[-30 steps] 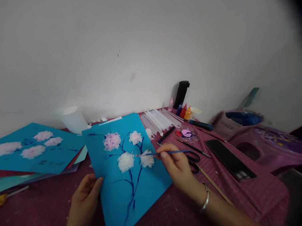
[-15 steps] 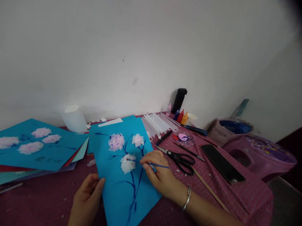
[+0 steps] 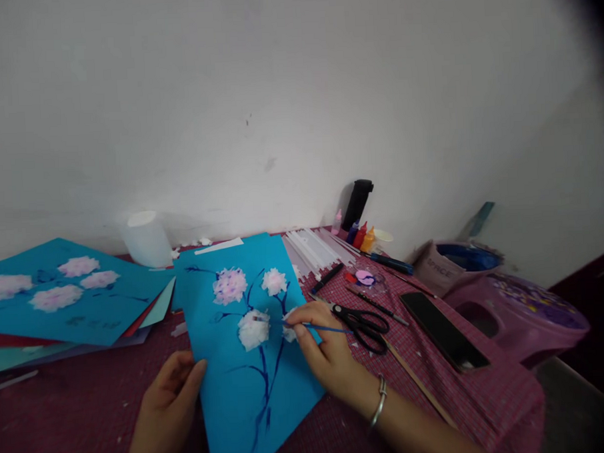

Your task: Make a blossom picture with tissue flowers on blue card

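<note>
A blue sheet of paper (image 3: 239,403) lies in front of me, bearing painted dark-blue stems and several fluffy pale flowers. My left hand (image 3: 170,396) is at its left edge, fingers curled and thumb on the border. Between the thumb and fingers of my right hand (image 3: 323,349) is a thin paintbrush (image 3: 329,329) with a blue handle. Its blurred tip points left at the middle white flower (image 3: 252,332); contact is hard to tell. Another flower (image 3: 288,332) is partly covered by my right fingers. Higher up are a pink-tinted flower (image 3: 229,286) and a smaller pale one (image 3: 274,282).
Black scissors (image 3: 362,325), a phone (image 3: 442,328), and a palette with pink paint (image 3: 365,277) lie to the right. Paint bottles (image 3: 360,234) stand near the wall. Another flower picture (image 3: 100,312) lies left, by a white cup (image 3: 146,238). A pink stool (image 3: 511,317) stands right.
My right hand has shifted slightly right with the paintbrush, uncovering part of the flower beneath its fingers. My left hand stays at the paper's edge. The whole view has shifted slightly.
</note>
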Tool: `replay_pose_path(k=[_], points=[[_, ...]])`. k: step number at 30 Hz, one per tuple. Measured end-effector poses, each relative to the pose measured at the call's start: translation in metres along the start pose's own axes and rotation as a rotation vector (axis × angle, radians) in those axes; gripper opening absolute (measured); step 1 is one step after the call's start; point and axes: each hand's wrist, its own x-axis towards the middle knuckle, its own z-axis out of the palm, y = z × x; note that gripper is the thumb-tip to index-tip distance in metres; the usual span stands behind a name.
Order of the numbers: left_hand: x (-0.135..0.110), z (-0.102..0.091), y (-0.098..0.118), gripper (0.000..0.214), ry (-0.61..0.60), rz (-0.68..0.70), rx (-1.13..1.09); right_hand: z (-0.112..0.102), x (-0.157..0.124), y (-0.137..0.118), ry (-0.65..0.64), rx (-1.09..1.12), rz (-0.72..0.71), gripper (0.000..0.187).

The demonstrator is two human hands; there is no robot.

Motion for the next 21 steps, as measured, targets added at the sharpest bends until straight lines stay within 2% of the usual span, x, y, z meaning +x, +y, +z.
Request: replay_pose_path(k=[4, 8, 12, 17, 21], points=[[0.003, -0.002, -0.005, 0.048, 0.002, -0.002, 0.017, 0.002, 0.0, 0.006, 0.003, 0.004, 0.028, 0.014], [0.004, -0.004, -0.007, 0.047, -0.005, 0.002, 0.024, 0.005, -0.002, 0.008, 0.064, 0.034, 0.055, 0.014], [0.004, -0.003, -0.006, 0.049, -0.001, 0.029, 0.043, 0.008, -0.002, 0.008, 0.017, 0.032, 0.081, 0.014], [0.004, -0.002, -0.005, 0.046, 0.004, 0.055, 0.031, 0.011, 0.0, 0.007, 0.028, 0.068, 0.077, 0.014], [0.002, 0.001, -0.002, 0.046, -0.001, 0.085, 0.081, 0.011, 0.001, 0.005, -0.045, 0.019, 0.05, 0.015]])
